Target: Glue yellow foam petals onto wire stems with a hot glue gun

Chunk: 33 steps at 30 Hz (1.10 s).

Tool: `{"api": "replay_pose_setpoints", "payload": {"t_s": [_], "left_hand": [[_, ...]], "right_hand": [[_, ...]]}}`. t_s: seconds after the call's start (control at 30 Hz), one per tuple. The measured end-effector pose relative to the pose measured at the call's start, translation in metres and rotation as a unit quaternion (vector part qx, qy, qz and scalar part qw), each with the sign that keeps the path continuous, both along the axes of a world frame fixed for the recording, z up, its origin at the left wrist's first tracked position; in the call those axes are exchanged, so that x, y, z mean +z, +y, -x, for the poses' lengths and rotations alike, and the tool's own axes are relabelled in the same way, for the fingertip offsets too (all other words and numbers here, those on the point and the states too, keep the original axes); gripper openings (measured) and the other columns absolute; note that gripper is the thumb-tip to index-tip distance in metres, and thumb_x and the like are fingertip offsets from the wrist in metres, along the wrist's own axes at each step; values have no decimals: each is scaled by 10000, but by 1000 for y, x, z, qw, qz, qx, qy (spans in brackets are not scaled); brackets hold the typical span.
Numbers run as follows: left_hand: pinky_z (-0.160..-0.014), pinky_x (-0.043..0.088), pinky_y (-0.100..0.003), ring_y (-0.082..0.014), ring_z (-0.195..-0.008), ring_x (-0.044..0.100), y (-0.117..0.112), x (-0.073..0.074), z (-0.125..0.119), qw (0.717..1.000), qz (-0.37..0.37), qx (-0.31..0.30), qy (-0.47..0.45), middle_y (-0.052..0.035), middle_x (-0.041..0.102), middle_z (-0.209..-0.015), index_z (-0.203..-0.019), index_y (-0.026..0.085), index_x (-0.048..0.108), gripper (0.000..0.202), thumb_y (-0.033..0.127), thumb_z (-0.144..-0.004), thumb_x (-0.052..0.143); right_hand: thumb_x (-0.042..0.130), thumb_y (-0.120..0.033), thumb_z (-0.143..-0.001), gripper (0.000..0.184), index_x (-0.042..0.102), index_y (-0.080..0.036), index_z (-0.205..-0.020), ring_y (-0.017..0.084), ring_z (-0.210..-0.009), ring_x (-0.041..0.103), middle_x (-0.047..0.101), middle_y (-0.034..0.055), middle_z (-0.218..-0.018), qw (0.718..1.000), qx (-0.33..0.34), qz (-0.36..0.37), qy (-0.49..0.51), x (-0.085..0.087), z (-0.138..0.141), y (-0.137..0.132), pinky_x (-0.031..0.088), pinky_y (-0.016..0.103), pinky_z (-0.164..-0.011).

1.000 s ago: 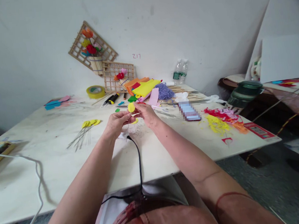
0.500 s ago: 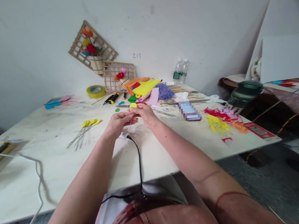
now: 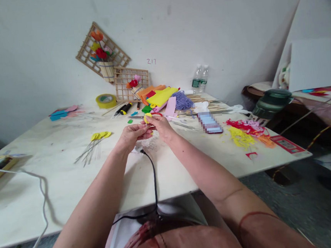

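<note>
- Right fingers (image 3: 153,121) pinch the yellow disc (image 3: 147,118) above the table (image 3: 68,186); left fingers (image 3: 139,132) seem closed on the thin wire (image 3: 145,134) beneath it.
- A loose pinch could let the disc twist or slip.

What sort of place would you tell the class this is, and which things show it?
Probably a craft workspace, judging by the purple yarn, yellow sheet and artificial-looking flowers.
</note>
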State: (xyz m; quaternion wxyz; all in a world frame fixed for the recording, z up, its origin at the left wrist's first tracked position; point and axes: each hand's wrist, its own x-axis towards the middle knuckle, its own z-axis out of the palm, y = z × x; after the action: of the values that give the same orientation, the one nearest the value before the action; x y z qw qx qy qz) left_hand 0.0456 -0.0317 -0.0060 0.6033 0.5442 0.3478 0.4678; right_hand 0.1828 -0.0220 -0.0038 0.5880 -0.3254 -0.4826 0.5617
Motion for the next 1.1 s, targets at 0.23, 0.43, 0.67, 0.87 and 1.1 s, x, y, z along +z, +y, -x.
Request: {"api": "replay_pose_setpoints", "payload": {"t_s": [0.23, 0.43, 0.67, 0.87, 1.1], "left_hand": [[-690, 535, -263, -149, -634, 663, 1, -1, 0, 1000, 12, 5, 7, -69, 698, -710, -786, 99, 690, 300, 291, -577, 789], [-665, 536, -254, -140, -600, 657, -1, 0, 0, 1000, 19, -4, 22, -65, 699, -715, -794, 107, 684, 292, 289, -588, 783], [-643, 526, -236, -122, -571, 644, -2, 2, 1, 999, 30, -13, 13, -56, 691, -697, -769, 109, 667, 251, 271, -608, 771], [-614, 515, -232, -125, -561, 642, -3, 3, 1, 998, 49, -28, 23, -63, 691, -697, -773, 110, 664, 235, 258, -619, 763], [-607, 516, -232, -126, -563, 643, -2, 1, 1, 998, 42, -33, 18, -68, 695, -711, -773, 115, 667, 240, 266, -615, 766]], "right_hand": [[696, -307, -598, 182, 618, -150, -645, 83, -575, 525, 613, -18, -632, 998, -42, -1, 39, 2, -1, 1, 420, 238, -609], [700, -265, -572, 163, 583, -154, -595, 66, -520, 471, 556, -46, -558, 997, -50, -6, 57, 1, 0, 4, 406, 233, -587], [700, -335, -590, 215, 621, -154, -675, 89, -566, 529, 597, -19, -617, 999, 3, 2, 35, 4, -4, 2, 416, 235, -580], [723, -324, -554, 214, 617, -154, -630, 87, -579, 513, 602, -19, -622, 999, -13, -10, 33, 4, -5, 2, 418, 234, -597], [708, -301, -572, 180, 601, -161, -605, 76, -553, 495, 589, -30, -602, 999, -29, -13, 30, 4, -4, 2, 411, 227, -587]]}}
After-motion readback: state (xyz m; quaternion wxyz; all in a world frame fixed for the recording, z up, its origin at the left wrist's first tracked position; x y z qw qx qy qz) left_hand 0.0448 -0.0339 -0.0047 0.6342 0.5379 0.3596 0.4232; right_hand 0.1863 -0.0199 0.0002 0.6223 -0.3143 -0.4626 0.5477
